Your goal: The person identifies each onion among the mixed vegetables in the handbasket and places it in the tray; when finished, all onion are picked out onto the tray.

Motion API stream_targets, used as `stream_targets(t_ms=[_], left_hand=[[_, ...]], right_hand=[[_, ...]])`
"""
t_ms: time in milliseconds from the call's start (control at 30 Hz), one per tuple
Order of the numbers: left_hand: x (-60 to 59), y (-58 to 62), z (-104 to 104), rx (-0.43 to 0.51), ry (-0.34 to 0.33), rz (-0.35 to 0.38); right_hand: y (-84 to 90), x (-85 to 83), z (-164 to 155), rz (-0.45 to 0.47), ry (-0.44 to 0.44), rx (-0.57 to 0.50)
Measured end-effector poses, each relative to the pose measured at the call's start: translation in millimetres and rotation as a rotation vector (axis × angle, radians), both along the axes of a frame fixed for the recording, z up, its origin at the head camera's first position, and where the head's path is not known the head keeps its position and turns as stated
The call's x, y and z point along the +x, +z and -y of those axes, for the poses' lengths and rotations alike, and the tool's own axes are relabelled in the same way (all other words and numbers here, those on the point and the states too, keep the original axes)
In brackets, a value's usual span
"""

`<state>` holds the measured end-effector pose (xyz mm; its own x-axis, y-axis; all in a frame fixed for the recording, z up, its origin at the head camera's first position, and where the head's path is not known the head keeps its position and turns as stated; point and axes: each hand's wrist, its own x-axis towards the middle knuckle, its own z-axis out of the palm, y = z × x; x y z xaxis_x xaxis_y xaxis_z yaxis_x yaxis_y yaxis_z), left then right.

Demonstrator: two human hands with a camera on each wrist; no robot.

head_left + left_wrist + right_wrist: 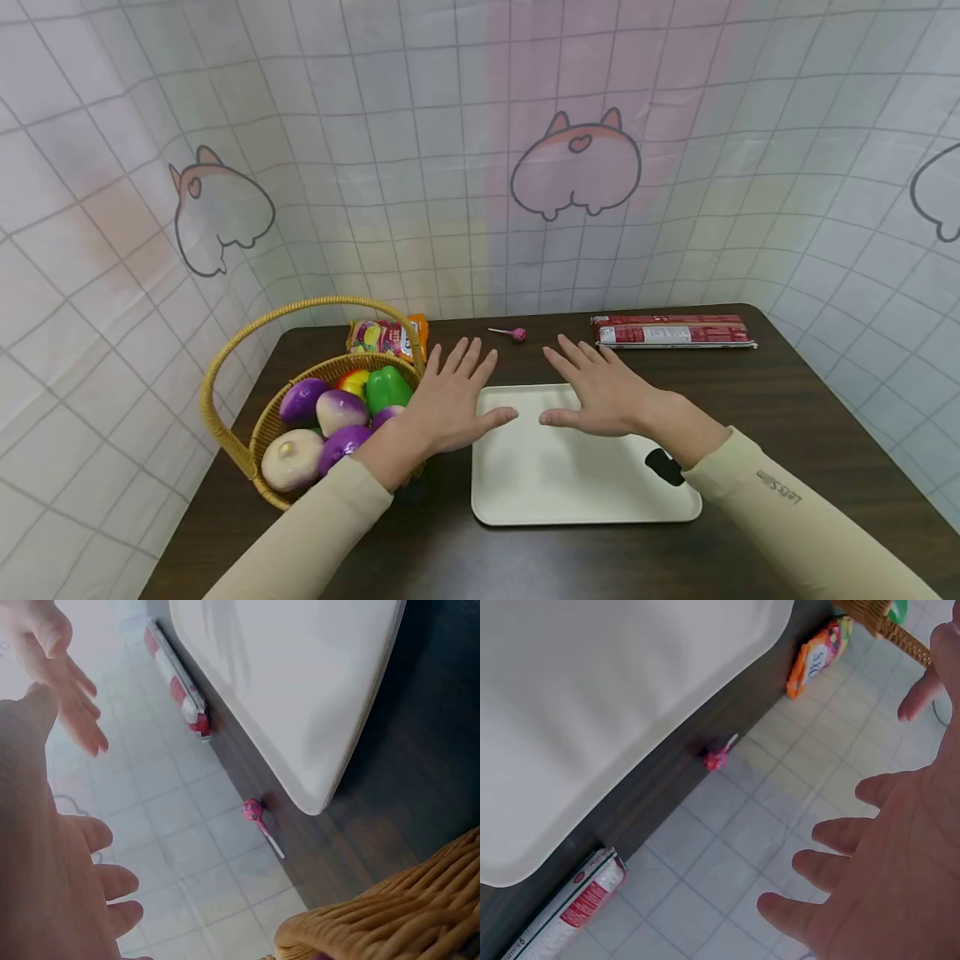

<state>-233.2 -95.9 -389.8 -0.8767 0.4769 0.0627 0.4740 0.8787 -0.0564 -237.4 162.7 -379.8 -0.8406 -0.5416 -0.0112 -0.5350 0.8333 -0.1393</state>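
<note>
Tray [570,492] on the desk [810,400], left hand [454,404] raised near the basket [390,911], right hand [611,394] above the tray, both spread wide, gripping nothing!

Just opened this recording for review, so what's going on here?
A person's left hand and right hand are raised near a cream tray, fingers straight, holding nothing. A wicker basket of produce stands left of the tray, an orange bag behind it. A lollipop and a red packet lie beyond the tray.

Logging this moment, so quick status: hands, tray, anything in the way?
Left hand, right hand: open, holding nothing. Tray: flat on table. Basket: left of tray. No blockage seen.
</note>
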Motion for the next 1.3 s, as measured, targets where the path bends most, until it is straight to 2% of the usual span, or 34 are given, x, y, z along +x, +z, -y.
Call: stream_targets(t_ms=[133,233,400,533,600,733,867,1033,1167,1300], left_hand=[[3.0,-1.4,0,0.015,0.000,0.016],[10.6,-2.0,4,0.074,-0.002,0.023],[34.6,0.1,22,0.249,0.001,-0.008],[56.5,-0.9,43,0.394,0.021,-0.071],[66.2,-2.6,55,0.485,0.034,-0.129],[79.1,-8.6,82,0.681,0.058,-0.314],[86.1,-16.4,108,0.861,0.064,-0.487],[90.1,-29.3,129,1.015,0.091,-0.664],[92.0,-38.4,143,1.126,0.183,-0.801],[92.5,-43.3,155,1.252,0.365,-0.956]], right_hand=[[-0.8,2.4,-1,-0.027,-0.006,0.017],[-0.8,6.4,0,-0.043,-0.006,0.018],[-5.7,15.5,0,-0.104,0.014,0.035],[-19.1,23.4,0,-0.112,0.028,0.003],[-27.9,27.7,2,-0.098,0.036,-0.043],[-46.5,34.9,6,-0.101,0.063,-0.169],[-62.6,38.9,9,-0.138,0.080,-0.283],[-77.8,41.6,11,-0.124,0.051,-0.341],[-88.1,45.6,14,-0.099,0.029,-0.389],[-95.4,48.5,19,-0.061,0.003,-0.427]])
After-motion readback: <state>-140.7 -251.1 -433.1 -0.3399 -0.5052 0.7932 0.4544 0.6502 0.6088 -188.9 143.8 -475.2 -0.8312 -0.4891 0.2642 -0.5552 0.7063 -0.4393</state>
